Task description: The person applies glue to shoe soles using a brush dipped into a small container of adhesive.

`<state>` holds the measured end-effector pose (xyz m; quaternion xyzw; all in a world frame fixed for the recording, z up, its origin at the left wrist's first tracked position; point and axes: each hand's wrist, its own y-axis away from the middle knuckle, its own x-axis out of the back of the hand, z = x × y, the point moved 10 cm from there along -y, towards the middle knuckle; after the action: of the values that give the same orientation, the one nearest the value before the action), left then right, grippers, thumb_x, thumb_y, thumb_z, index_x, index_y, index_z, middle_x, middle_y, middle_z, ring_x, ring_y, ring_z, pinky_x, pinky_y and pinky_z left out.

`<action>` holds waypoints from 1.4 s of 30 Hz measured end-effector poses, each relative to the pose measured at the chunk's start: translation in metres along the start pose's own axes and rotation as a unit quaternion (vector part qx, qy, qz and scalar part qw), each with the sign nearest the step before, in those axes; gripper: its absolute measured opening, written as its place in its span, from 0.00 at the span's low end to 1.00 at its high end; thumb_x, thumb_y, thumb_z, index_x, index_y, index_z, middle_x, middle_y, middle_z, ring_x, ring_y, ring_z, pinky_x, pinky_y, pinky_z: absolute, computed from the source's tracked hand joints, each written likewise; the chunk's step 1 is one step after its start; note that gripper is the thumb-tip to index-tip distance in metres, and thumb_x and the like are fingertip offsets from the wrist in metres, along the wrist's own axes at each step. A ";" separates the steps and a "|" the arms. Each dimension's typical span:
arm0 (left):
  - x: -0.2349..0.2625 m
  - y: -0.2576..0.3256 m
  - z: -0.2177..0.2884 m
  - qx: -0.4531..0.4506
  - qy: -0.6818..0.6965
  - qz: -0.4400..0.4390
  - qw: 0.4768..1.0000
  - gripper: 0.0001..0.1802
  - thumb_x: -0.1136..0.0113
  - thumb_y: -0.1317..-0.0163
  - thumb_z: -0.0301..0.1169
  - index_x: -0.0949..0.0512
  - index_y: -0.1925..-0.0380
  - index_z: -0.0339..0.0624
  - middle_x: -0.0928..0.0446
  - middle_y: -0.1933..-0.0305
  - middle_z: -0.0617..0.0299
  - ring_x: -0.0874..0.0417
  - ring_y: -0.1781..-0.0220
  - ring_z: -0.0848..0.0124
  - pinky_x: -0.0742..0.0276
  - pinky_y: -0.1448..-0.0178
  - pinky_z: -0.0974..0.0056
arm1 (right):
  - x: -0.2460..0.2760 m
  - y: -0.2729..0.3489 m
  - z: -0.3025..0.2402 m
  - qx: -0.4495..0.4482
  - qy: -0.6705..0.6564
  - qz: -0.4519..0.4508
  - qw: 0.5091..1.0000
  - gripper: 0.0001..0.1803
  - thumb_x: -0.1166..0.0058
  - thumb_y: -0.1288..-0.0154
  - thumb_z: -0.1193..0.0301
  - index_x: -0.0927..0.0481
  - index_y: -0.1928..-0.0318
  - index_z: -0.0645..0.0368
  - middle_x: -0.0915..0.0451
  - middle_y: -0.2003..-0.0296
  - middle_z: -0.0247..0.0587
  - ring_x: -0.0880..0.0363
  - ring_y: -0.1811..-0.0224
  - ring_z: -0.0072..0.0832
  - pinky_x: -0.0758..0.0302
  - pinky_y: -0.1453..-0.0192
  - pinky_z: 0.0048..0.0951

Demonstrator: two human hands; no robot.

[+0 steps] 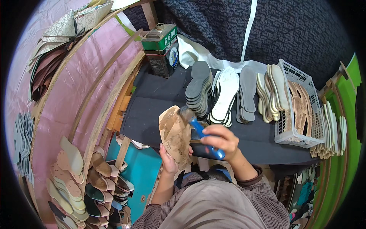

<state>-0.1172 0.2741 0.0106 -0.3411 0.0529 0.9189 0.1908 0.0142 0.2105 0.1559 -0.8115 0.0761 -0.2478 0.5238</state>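
my left hand (169,160) is raised in front of my chest, palm turned up and toward me, fingers curled round from behind with the thumb pressed on the near side. its forearm rises steeply from the lower edge, bare below a pushed-up sleeve, elbow tucked close to my body. my right hand (222,140) sits a little higher and just to the right, closed in a firm fist, knuckles facing up, thumb wrapped across the front. the right wrist bends slightly inward, and that forearm comes in from the lower right, bare up to a rolled cuff.
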 end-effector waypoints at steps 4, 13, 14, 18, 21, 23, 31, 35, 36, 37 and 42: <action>0.014 -0.001 -0.002 0.029 0.057 0.135 0.989 0.43 0.84 0.37 0.61 0.32 0.49 0.35 0.24 0.69 0.51 0.22 0.68 0.63 0.26 0.63 0.62 | -0.033 0.011 -0.041 0.105 -0.104 -0.144 0.978 0.15 0.37 0.59 0.75 0.19 0.65 0.61 0.23 0.61 0.48 0.20 0.63 0.40 0.22 0.60 0.35; 0.013 -0.004 -0.005 0.007 0.020 0.047 0.999 0.41 0.81 0.36 0.61 0.34 0.46 0.37 0.24 0.61 0.52 0.22 0.67 0.61 0.24 0.63 0.59 | -0.019 0.007 -0.030 0.079 -0.121 -0.104 0.984 0.13 0.42 0.53 0.76 0.20 0.63 0.62 0.23 0.62 0.49 0.20 0.63 0.41 0.21 0.60 0.35; 0.017 -0.003 -0.005 0.006 0.029 0.073 0.997 0.39 0.80 0.35 0.61 0.36 0.44 0.39 0.25 0.55 0.54 0.21 0.67 0.60 0.23 0.64 0.58 | -0.020 0.006 -0.034 0.088 -0.125 -0.114 0.982 0.13 0.41 0.53 0.76 0.20 0.63 0.62 0.23 0.62 0.49 0.21 0.63 0.42 0.21 0.60 0.35; 0.006 0.000 -0.001 0.015 0.014 0.030 0.999 0.41 0.82 0.36 0.61 0.32 0.50 0.35 0.23 0.66 0.50 0.22 0.68 0.62 0.25 0.62 0.61 | 0.003 -0.007 -0.009 0.035 -0.024 -0.030 0.999 0.10 0.38 0.51 0.74 0.19 0.65 0.62 0.23 0.63 0.48 0.20 0.66 0.39 0.21 0.64 0.34; 0.005 -0.002 -0.003 0.011 0.021 0.022 0.999 0.41 0.82 0.36 0.61 0.32 0.50 0.35 0.23 0.66 0.50 0.22 0.67 0.62 0.26 0.62 0.61 | 0.006 -0.007 -0.005 0.010 -0.025 -0.028 0.999 0.10 0.38 0.52 0.74 0.19 0.66 0.61 0.22 0.63 0.47 0.20 0.66 0.38 0.21 0.64 0.34; 0.009 -0.002 0.000 0.006 0.039 0.107 0.994 0.41 0.82 0.36 0.61 0.32 0.49 0.35 0.23 0.66 0.50 0.22 0.67 0.62 0.25 0.62 0.61 | -0.014 0.002 -0.022 0.062 -0.129 -0.097 0.985 0.09 0.40 0.48 0.73 0.18 0.65 0.62 0.22 0.64 0.47 0.20 0.65 0.39 0.21 0.63 0.34; 0.001 -0.003 -0.004 -0.008 0.042 0.009 0.999 0.40 0.80 0.35 0.60 0.33 0.48 0.35 0.23 0.64 0.50 0.21 0.67 0.62 0.24 0.61 0.60 | 0.008 0.000 -0.005 0.008 -0.043 -0.018 0.999 0.11 0.37 0.52 0.74 0.19 0.66 0.62 0.23 0.64 0.48 0.20 0.66 0.39 0.21 0.65 0.33; 0.026 -0.002 -0.010 -0.001 0.046 0.130 0.990 0.40 0.80 0.36 0.60 0.34 0.47 0.36 0.23 0.63 0.50 0.21 0.67 0.61 0.24 0.62 0.60 | -0.012 0.006 -0.028 0.056 -0.132 -0.103 0.984 0.13 0.39 0.57 0.77 0.19 0.65 0.61 0.22 0.63 0.47 0.20 0.66 0.39 0.22 0.64 0.34; 0.030 0.000 -0.012 0.000 0.045 0.130 0.990 0.40 0.80 0.36 0.60 0.34 0.47 0.36 0.23 0.63 0.50 0.21 0.67 0.61 0.24 0.62 0.60 | -0.004 0.003 -0.019 0.031 -0.123 -0.072 0.989 0.13 0.38 0.57 0.77 0.19 0.65 0.61 0.22 0.64 0.47 0.20 0.66 0.39 0.22 0.64 0.33; 0.015 -0.003 -0.007 -0.002 0.039 0.069 0.997 0.39 0.80 0.36 0.60 0.34 0.47 0.36 0.23 0.63 0.50 0.21 0.67 0.61 0.24 0.62 0.60 | 0.006 0.001 -0.007 0.005 -0.113 -0.041 0.993 0.14 0.38 0.58 0.77 0.19 0.65 0.60 0.22 0.64 0.47 0.20 0.66 0.38 0.22 0.64 0.32; 0.005 -0.006 -0.011 0.005 0.051 0.009 0.999 0.40 0.81 0.36 0.60 0.33 0.48 0.37 0.23 0.65 0.50 0.21 0.66 0.62 0.25 0.62 0.60 | 0.004 0.006 -0.010 0.021 -0.097 -0.043 0.994 0.11 0.37 0.53 0.74 0.19 0.65 0.62 0.22 0.64 0.48 0.20 0.66 0.38 0.21 0.65 0.33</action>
<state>-0.1116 0.2783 -0.0010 -0.3862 0.0698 0.9017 0.1814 0.0134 0.1987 0.1549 -0.8231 -0.0149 -0.1916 0.5344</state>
